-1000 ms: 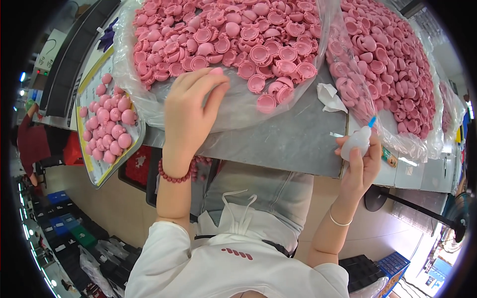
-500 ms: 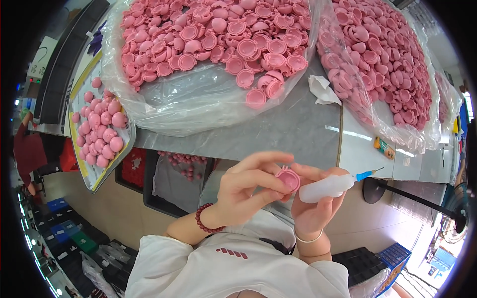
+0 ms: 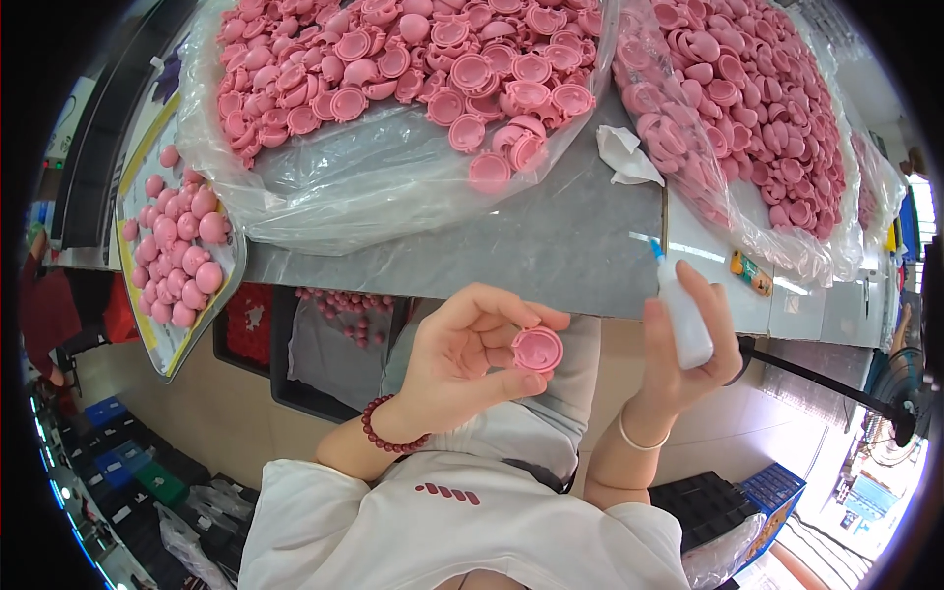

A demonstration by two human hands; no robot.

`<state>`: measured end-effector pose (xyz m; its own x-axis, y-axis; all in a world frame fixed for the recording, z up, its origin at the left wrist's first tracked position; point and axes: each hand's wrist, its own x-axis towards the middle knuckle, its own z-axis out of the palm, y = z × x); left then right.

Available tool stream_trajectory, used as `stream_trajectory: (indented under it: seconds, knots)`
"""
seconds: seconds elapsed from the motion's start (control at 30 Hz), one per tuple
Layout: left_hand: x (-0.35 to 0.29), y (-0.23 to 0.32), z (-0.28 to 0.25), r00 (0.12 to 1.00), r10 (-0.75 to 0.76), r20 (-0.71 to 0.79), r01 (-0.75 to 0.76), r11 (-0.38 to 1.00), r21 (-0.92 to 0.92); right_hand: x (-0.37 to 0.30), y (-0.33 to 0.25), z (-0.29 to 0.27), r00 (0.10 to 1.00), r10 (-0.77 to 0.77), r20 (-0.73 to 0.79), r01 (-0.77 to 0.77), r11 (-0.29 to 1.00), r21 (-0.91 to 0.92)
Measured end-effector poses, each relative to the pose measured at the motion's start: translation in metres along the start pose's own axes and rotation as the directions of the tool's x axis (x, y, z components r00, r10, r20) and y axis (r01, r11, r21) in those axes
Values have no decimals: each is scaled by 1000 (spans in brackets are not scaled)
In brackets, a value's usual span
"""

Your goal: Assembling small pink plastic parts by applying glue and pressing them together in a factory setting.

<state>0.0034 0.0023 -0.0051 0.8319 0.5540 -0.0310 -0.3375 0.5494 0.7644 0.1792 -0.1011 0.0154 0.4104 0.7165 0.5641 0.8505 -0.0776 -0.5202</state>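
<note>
Heaped at twelve o'clock on crinkled clear film (image 3: 315, 221): pink half-shells (image 3: 447, 59), smooth, hard-looking and round-backed, with raised rims and small tabs. Heaped again at two o'clock, inside a second wrinkled sheet (image 3: 787, 253): another pile of pink shells (image 3: 747, 108). Gathered at nine o'clock in a yellow-edged tray (image 3: 169, 352): glossy pink balls (image 3: 179, 251). Crumpled between one and two o'clock, just beside the second sheet: matte white paper (image 3: 626, 157). Stowed at eight o'clock, lower than the tabletop: a dark bin (image 3: 279, 369) with a grey lining and little pink pieces. Running between the film and the near edge: a strip of smooth grey table (image 3: 541, 246), meeting a paler surface toward three o'clock along a straight seam. Leaves an open gap between the two hands, on the person's side of that edge, with shell and bottle well apart. Holds in the left hand (image 3: 460, 359), just below centre, pinched between thumb and fingertips, a single pink shell (image 3: 539, 350), near centre toward four o'clock: round, shallow, hollow side to the camera, ring-rimmed, inner detail too small to tell. Grips at three o'clock in the right hand (image 3: 680, 382), fingers curled around it, a milky plastic bottle (image 3: 686, 320), narrow blue tip (image 3: 657, 250) slanting to eleven o'clock.
</note>
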Motion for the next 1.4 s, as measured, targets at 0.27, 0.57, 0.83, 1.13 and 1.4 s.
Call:
stream_trajectory:
  seconds: [0.27, 0.57, 0.83, 1.13, 1.4]
  knots:
    - [0, 2, 3, 999, -46, -2, 46, 999, -11, -12, -17, 3, 905, 221, -362, -9, 863, 505]
    - [2, 1, 2, 998, 27, 59, -35, 991, 129, -11, -39, 4, 982, -62, -180, 137, 885, 445]
    - [1, 1, 2, 999, 6, 52, -11, 994, 109, -11, -42, 6, 988, -43, -148, 98, 917, 387]
    - [0, 3, 3, 998, -1, 66, -8, 992, 129, -12, -42, 7, 984, 11, -180, 71, 893, 444]
    - [0, 6, 4, 999, -15, 44, 9, 991, 132, -13, -42, 11, 972, 1, -235, 80, 939, 334]
